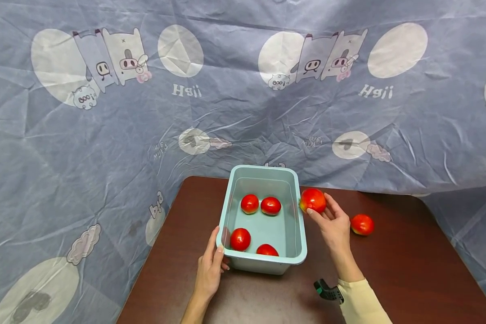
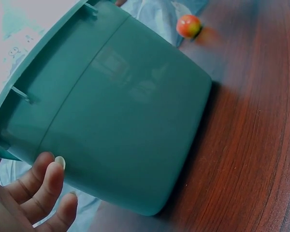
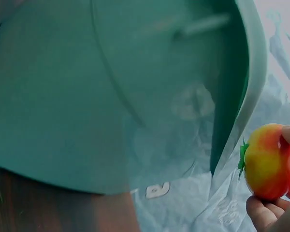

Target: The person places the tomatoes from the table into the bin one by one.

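Observation:
A pale blue-green plastic bin stands on the table with several red tomatoes inside, one of them toward its back left. My left hand holds the bin's near left corner, thumb at the rim and fingers along the outside; the left wrist view shows curled fingertips by the outer wall. Just outside the right rim, my right hand grips another tomato between thumb and fingers. That tomato has a green leafy top and a yellow patch, and its leafy end faces the bin.
One more tomato lies on the brown table, right of my right hand. A dark band hangs at the right wrist, by a cream sleeve. A grey-blue printed curtain hangs behind the table and at its sides.

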A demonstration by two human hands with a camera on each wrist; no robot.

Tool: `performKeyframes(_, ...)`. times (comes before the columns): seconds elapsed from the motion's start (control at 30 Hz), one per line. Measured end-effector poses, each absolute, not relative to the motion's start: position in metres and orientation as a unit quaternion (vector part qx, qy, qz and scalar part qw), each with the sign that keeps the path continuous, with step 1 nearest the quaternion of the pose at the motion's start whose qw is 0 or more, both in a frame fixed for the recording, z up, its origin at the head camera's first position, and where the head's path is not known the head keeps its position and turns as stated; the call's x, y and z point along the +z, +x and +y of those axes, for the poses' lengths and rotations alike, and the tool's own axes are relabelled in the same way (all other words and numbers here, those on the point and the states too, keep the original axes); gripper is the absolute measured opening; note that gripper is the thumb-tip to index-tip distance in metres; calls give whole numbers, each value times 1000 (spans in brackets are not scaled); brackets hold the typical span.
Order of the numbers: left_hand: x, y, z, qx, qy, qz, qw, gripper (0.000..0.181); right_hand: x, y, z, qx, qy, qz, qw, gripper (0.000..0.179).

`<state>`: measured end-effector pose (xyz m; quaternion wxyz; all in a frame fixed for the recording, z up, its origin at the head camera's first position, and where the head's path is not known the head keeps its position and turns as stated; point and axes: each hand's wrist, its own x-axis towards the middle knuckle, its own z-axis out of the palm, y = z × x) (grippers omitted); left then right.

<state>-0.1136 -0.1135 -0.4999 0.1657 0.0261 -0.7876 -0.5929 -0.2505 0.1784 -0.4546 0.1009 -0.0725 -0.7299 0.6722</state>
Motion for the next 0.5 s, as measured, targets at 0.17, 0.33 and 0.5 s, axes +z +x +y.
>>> performKeyframes(0.17,-498,-113,-114,-595,29,-787,163,46,-446,-243,168,698,-32,-710,93,69)
performKeyframes(0.33,-498,-112,-113,-598,29,-785,158,46,-446,-236,161,707,-13,-702,81,68)
performKeyframes(0.5,-498,-112,-112,-598,28,-785,162,46,-452,-235,156,690,-1,-718,89,70)
